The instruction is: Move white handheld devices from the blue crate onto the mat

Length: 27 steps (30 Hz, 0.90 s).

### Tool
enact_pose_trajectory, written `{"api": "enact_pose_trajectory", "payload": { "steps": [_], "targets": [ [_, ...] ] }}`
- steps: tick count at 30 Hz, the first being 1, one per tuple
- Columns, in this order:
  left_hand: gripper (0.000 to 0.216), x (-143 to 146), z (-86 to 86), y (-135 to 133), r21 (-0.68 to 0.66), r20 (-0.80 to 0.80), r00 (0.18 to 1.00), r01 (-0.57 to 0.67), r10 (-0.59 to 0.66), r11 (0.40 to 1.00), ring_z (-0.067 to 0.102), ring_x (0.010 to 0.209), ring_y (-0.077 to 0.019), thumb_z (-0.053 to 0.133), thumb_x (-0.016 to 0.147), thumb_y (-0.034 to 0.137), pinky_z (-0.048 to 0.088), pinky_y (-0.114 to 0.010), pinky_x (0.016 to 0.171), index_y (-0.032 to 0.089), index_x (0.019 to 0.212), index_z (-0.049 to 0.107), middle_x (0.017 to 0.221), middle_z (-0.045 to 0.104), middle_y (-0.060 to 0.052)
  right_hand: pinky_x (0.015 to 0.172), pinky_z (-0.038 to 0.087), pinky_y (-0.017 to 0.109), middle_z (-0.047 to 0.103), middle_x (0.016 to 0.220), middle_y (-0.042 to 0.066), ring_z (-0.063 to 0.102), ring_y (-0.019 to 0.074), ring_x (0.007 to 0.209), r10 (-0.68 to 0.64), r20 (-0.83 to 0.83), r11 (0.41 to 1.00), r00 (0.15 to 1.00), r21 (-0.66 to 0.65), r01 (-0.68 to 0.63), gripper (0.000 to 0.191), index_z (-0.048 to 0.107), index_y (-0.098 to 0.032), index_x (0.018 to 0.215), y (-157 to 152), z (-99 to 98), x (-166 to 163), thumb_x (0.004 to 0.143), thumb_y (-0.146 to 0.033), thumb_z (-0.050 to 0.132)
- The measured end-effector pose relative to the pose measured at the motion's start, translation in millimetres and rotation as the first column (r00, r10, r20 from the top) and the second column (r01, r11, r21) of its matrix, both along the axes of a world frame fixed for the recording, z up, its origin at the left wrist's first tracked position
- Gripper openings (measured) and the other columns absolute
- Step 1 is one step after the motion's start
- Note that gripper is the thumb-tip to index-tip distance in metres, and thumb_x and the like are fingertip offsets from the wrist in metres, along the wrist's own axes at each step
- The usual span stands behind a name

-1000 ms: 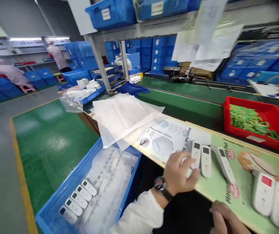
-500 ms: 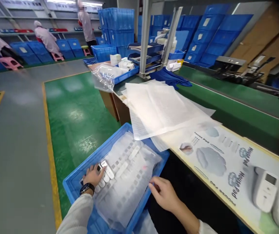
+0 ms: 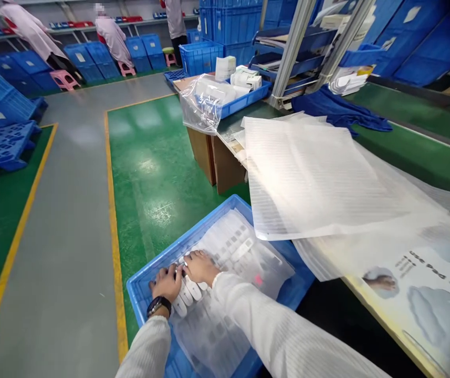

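A blue crate (image 3: 140,274) holds several small white handheld devices (image 3: 187,295), set in a row on a translucent packing sheet (image 3: 225,336). More devices with dark screens show faintly through that sheet. My left hand (image 3: 167,283), with a black watch on the wrist, curls its fingers over the left end of the row. Beside it, my right hand (image 3: 201,266) grips the far ends of the same row, its fingers bent over them. Both hands partly cover the devices, so the fingertips are hard to see.
White packing sheets (image 3: 319,178) overhang the worktable at right, above a printed mouse-pad board (image 3: 437,299). Farther back stand a blue tray (image 3: 244,102) with white items and a metal post (image 3: 293,52). Co-workers (image 3: 110,39) sit or stand near stacked blue crates.
My right hand has moved left from the crate's right edge onto the row of devices, next to my left hand. The view has turned left.
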<state>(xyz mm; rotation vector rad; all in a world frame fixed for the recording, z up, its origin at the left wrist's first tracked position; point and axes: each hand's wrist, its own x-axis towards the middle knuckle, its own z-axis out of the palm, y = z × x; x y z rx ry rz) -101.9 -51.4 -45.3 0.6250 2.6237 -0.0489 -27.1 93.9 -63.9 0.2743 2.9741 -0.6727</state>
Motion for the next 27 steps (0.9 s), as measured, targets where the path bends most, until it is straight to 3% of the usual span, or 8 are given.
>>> {"api": "enact_pose_trajectory", "payload": {
  "steps": [2,5,11,17,21,23,27],
  "targets": [
    [0.059,1.3,-2.4,-4.4,0.001,-0.019,0.999,-0.039,0.039,0.999,0.053,0.129,-0.0347,0.016,0.101,0.045,0.04,-0.055,0.103,0.027,0.135,0.06,0.137,0.059,-0.016,0.098,0.045,0.043,0.067,0.113,0.016,0.06,0.0288,0.11,-0.012,-0.012,1.0,1.0,0.018,0.013,0.032,0.063,-0.012,0.117,-4.4,-5.0,0.0,0.097,-0.034,0.053],
    [0.057,6.6,-9.8,-7.9,0.006,-0.062,0.997,-0.05,0.05,0.999,0.053,0.127,-0.0362,0.019,0.101,0.047,0.041,-0.054,0.099,0.027,0.136,0.059,0.133,0.062,-0.016,0.097,0.045,0.043,0.065,0.114,0.016,0.058,0.0292,0.111,0.011,-0.049,0.999,0.999,0.04,-0.009,0.031,0.063,-0.012,0.115,-5.5,-10.2,4.5,0.095,-0.035,0.055],
    [0.056,4.2,-24.5,-0.8,0.014,-0.206,0.976,-0.075,0.077,0.997,0.063,0.11,-0.0314,0.02,0.102,0.044,0.044,-0.044,0.089,0.021,0.12,0.068,0.115,0.07,-0.015,0.1,0.045,0.046,0.066,0.116,0.016,0.057,0.0299,0.113,0.119,-0.091,0.992,0.989,0.045,-0.115,0.044,0.066,-0.013,0.114,-0.6,-26.4,-13.6,0.101,-0.051,0.048],
    [0.053,-3.6,-28.0,-3.9,0.049,-0.184,0.983,-0.009,0.017,0.999,0.065,0.106,-0.0292,0.024,0.101,0.041,0.047,-0.038,0.086,0.019,0.123,0.068,0.111,0.07,-0.015,0.096,0.048,0.041,0.07,0.111,0.013,0.061,0.0266,0.106,0.169,-0.093,0.985,0.981,0.064,-0.163,0.058,0.066,-0.012,0.114,3.1,-27.0,-24.2,0.099,-0.064,0.047],
    [0.06,0.4,-37.3,-11.4,0.12,-0.256,0.964,-0.045,0.074,0.992,0.062,0.11,-0.0313,0.026,0.099,0.058,0.049,-0.04,0.085,0.024,0.123,0.069,0.121,0.064,-0.016,0.093,0.047,0.042,0.068,0.107,0.013,0.06,0.0281,0.103,0.104,-0.205,0.992,0.973,0.088,-0.088,0.061,0.062,-0.013,0.11,15.0,-14.7,-2.8,0.098,-0.07,0.044],
    [0.062,1.5,-41.6,-14.5,0.111,-0.282,0.958,-0.015,0.046,0.994,0.06,0.116,-0.034,0.03,0.096,0.063,0.049,-0.043,0.089,0.023,0.123,0.068,0.123,0.062,-0.017,0.089,0.047,0.042,0.066,0.103,0.013,0.058,0.0282,0.099,0.04,-0.235,0.997,0.971,0.068,-0.025,0.061,0.059,-0.015,0.107,27.0,-7.9,14.1,0.097,-0.072,0.043],
    [0.065,-7.8,-39.4,-13.3,0.004,-0.129,0.991,0.024,-0.023,1.0,0.061,0.119,-0.037,0.031,0.092,0.067,0.049,-0.049,0.094,0.023,0.125,0.066,0.122,0.066,-0.017,0.082,0.047,0.04,0.063,0.099,0.012,0.056,0.0268,0.092,-0.136,-0.248,0.99,0.959,-0.006,0.14,0.052,0.057,-0.016,0.101,55.7,9.9,51.5,0.097,-0.067,0.046]
  ]
}}
